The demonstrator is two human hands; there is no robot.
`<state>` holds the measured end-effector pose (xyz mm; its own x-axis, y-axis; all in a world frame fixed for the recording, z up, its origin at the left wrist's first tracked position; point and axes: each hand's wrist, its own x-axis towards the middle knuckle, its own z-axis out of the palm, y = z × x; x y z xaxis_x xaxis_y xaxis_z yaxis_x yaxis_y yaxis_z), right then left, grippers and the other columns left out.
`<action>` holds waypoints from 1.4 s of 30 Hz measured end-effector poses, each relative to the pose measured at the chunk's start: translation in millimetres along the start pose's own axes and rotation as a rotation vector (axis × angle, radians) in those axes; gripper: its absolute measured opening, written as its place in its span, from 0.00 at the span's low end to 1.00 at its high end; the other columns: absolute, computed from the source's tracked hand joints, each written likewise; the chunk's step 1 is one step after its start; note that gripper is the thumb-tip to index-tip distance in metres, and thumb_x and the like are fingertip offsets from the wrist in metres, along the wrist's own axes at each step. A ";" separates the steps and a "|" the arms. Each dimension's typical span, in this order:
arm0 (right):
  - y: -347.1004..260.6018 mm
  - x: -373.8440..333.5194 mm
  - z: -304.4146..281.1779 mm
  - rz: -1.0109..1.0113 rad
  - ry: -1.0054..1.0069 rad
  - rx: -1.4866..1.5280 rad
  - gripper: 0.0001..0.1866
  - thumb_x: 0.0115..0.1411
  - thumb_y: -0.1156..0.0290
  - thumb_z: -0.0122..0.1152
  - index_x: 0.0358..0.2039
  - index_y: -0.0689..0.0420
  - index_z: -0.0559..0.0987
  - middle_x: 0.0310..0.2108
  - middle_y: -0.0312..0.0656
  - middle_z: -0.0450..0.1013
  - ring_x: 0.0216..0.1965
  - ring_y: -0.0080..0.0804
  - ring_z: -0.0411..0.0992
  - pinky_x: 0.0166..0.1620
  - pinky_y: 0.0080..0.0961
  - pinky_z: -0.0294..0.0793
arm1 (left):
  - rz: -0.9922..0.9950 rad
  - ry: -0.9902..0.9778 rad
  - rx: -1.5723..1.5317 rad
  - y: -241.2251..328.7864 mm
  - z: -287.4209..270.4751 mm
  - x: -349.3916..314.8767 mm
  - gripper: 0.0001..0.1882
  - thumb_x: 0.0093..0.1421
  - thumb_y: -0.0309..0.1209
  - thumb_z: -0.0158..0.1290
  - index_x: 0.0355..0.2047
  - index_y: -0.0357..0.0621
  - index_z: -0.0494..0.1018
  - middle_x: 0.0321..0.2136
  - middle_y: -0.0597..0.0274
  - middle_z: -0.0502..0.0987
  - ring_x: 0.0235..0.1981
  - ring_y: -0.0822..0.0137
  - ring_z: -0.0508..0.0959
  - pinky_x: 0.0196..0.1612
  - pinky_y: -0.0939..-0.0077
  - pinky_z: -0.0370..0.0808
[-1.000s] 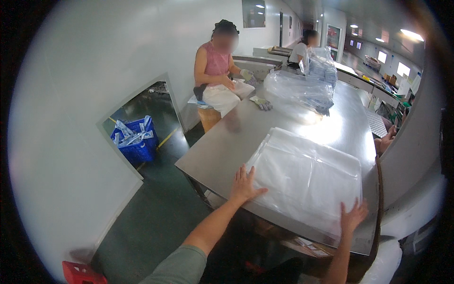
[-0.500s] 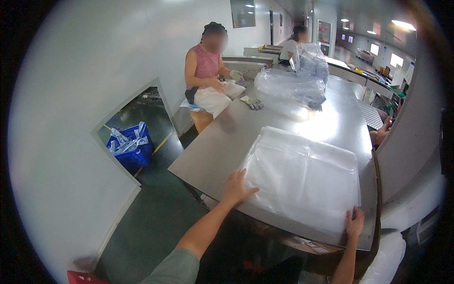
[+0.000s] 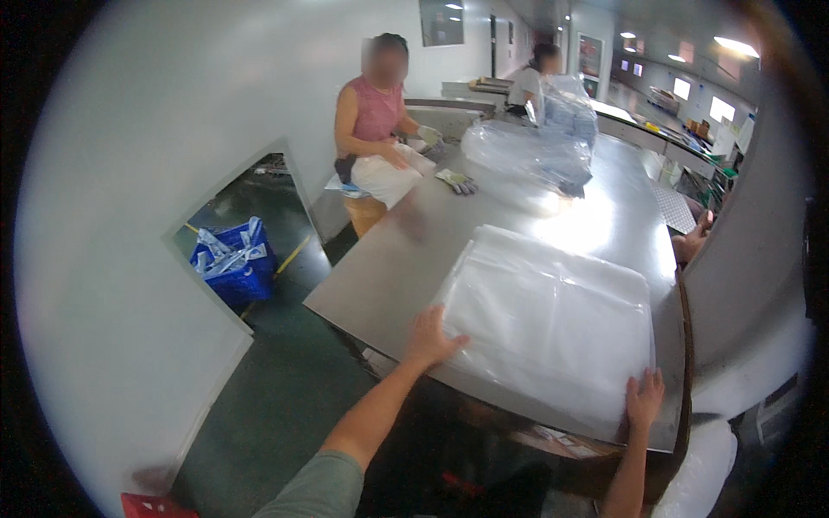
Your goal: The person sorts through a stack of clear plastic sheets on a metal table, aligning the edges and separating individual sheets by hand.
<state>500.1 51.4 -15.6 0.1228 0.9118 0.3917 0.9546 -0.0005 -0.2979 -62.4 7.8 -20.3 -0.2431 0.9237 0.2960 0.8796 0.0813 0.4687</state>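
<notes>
A flat stack of clear plastic bags [image 3: 548,319] lies on the near end of the steel table [image 3: 380,268]. My left hand [image 3: 432,337] rests at the stack's left edge, fingers spread, with the thumb reaching over the near left corner. At the near right corner my right hand [image 3: 642,399] lies against the stack's side, its fingers apart and pointing away from me. Neither hand grips the plastic. The layers look milky and slightly wrinkled, and their number cannot be told.
Farther up the table sit a bulky clear plastic bag [image 3: 527,155] and a work glove [image 3: 456,181]. A person in a pink top [image 3: 373,112] sits at the left side; another person [image 3: 528,85] is beyond. A blue basket [image 3: 237,268] stands beyond the wall opening.
The whole view has shifted slightly. My hands stay at the two sides of the stack, and the right fingers now lie a little flatter. The seated person's head has turned.
</notes>
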 end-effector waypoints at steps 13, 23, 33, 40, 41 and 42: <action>-11.5 4.2 -10.3 -0.053 -0.040 0.038 0.28 0.67 0.52 0.54 0.60 0.56 0.74 0.61 0.49 0.72 0.65 0.58 0.62 0.67 0.48 0.59 | 0.114 -0.057 0.108 9.2 -18.7 -4.5 0.59 0.41 0.73 0.63 0.66 0.48 0.67 0.71 0.44 0.55 0.71 0.44 0.56 0.71 0.45 0.51; -9.8 -1.3 -7.7 -0.097 0.047 0.054 0.24 0.64 0.58 0.60 0.56 0.57 0.77 0.55 0.50 0.75 0.60 0.55 0.68 0.63 0.48 0.65 | 0.108 -0.082 0.091 8.8 -21.6 -8.0 0.46 0.49 0.62 0.65 0.61 0.46 0.72 0.68 0.43 0.61 0.69 0.46 0.59 0.71 0.46 0.51; -26.0 -2.3 -21.8 -0.230 0.002 -0.067 0.30 0.66 0.46 0.55 0.64 0.47 0.74 0.68 0.44 0.64 0.69 0.51 0.58 0.70 0.48 0.56 | 0.136 0.011 0.048 -3.6 -7.8 -4.3 0.39 0.56 0.58 0.60 0.61 0.45 0.72 0.66 0.45 0.65 0.66 0.44 0.64 0.70 0.50 0.56; -25.7 0.7 -23.0 -0.156 -0.200 0.064 0.29 0.64 0.46 0.57 0.60 0.49 0.78 0.66 0.44 0.68 0.68 0.51 0.60 0.70 0.48 0.56 | 0.142 0.004 0.152 -3.0 -11.4 -10.9 0.38 0.58 0.56 0.59 0.61 0.43 0.72 0.65 0.45 0.66 0.66 0.44 0.65 0.68 0.51 0.58; -22.6 -0.5 -19.8 -0.164 -0.171 0.079 0.27 0.64 0.47 0.58 0.58 0.50 0.80 0.65 0.44 0.69 0.67 0.52 0.61 0.69 0.49 0.57 | 0.117 -0.002 0.087 4.6 -14.4 -9.0 0.36 0.58 0.55 0.59 0.59 0.43 0.73 0.65 0.45 0.67 0.65 0.44 0.65 0.68 0.51 0.59; -18.0 -2.0 -16.6 -0.203 -0.127 0.099 0.25 0.65 0.51 0.58 0.56 0.52 0.81 0.63 0.45 0.71 0.66 0.53 0.63 0.68 0.50 0.59 | 0.090 -0.007 0.023 10.1 -14.7 -8.6 0.35 0.58 0.54 0.60 0.58 0.43 0.74 0.64 0.44 0.68 0.64 0.44 0.66 0.67 0.50 0.60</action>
<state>487.1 42.7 3.4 -0.1095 0.9334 0.3416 0.9244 0.2220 -0.3102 -57.4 -4.8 -5.9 -0.1601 0.9303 0.3300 0.9070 0.0067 0.4211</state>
